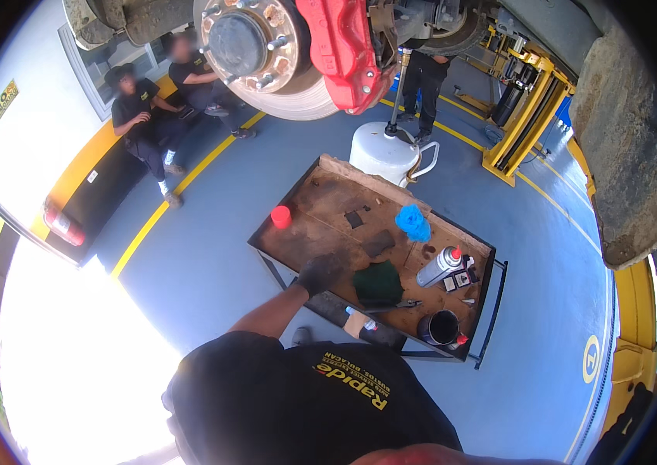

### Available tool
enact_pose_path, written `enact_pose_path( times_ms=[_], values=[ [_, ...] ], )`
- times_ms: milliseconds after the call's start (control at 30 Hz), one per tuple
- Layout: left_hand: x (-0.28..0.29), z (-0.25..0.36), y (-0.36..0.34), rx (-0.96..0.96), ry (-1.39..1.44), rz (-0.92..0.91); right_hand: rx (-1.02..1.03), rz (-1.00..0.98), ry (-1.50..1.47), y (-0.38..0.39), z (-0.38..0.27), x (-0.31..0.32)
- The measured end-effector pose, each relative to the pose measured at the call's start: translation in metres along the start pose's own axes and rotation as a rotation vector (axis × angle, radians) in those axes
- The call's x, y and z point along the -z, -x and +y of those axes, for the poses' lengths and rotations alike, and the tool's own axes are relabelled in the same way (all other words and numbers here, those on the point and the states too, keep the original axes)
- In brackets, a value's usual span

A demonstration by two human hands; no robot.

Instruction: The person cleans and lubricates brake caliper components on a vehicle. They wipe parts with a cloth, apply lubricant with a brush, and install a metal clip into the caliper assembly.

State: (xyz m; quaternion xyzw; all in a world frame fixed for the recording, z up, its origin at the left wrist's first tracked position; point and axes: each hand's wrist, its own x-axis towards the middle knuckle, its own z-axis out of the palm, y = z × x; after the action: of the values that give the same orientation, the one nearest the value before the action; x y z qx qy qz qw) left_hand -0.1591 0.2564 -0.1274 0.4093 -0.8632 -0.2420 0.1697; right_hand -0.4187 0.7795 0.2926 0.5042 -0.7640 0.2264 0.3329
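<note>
My left hand (pixel 324 274), in a dark glove, reaches over the near left side of a cart tray (pixel 320 194) lined with stained brown cardboard. Its fingers look stretched out, and nothing shows in them. Just right of it lies a dark green cloth (pixel 377 284), with pliers (pixel 406 304) at the cloth's edge. A red cap (pixel 281 217) sits farther left on the tray. Near the lower right rim, a dark gloved shape, seemingly my right hand (pixel 629 422), shows only partly beside a yellow post; its fingers cannot be made out.
Overhead hang a brake disc (pixel 297 101) and red caliper (pixel 344 54). The tray also bears a blue crumpled cloth (pixel 413 223), spray can (pixel 438 266) and dark cup (pixel 443 327). Behind stands a white drain tank (pixel 379 153). Two people sit at the left wall; another stands behind.
</note>
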Motion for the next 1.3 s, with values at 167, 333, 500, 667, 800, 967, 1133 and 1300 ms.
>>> enact_pose_path(
  times_ms=[167, 333, 500, 667, 800, 967, 1133, 1300],
  values=[
    [0.008, 0.108, -0.023, -0.360, 0.647, -0.020, -0.209, -0.255, -1.006, -0.019, -0.065, -0.194],
    [0.102, 0.184, -0.004, -0.582, 0.753, -0.002, -0.305, -0.521, -1.290, -0.023, -0.143, -0.378],
    [0.138, 0.137, 0.009, -0.527, 0.609, 0.156, -0.287, -0.664, -1.720, -0.049, -0.203, -0.416],
    [0.148, 0.115, 0.010, -0.421, 0.487, 0.265, -0.205, -0.562, -1.607, -0.044, -0.233, -0.475],
    [0.168, 0.097, 0.000, -0.417, 0.382, 0.272, -0.252, -0.725, -1.631, -0.062, -0.248, -0.481],
    [0.158, 0.059, -0.019, -0.542, 0.107, 0.406, 0.011, -0.422, -1.209, -0.049, -0.254, -0.521],
    [0.189, 0.064, -0.033, -0.606, -0.019, 0.346, -0.129, -0.365, -1.713, -0.075, -0.285, -0.484],
    [0.233, 0.140, -0.042, -0.680, 0.232, 0.411, -0.238, -0.373, -2.190, -0.131, -0.253, -0.469]
  ],
)
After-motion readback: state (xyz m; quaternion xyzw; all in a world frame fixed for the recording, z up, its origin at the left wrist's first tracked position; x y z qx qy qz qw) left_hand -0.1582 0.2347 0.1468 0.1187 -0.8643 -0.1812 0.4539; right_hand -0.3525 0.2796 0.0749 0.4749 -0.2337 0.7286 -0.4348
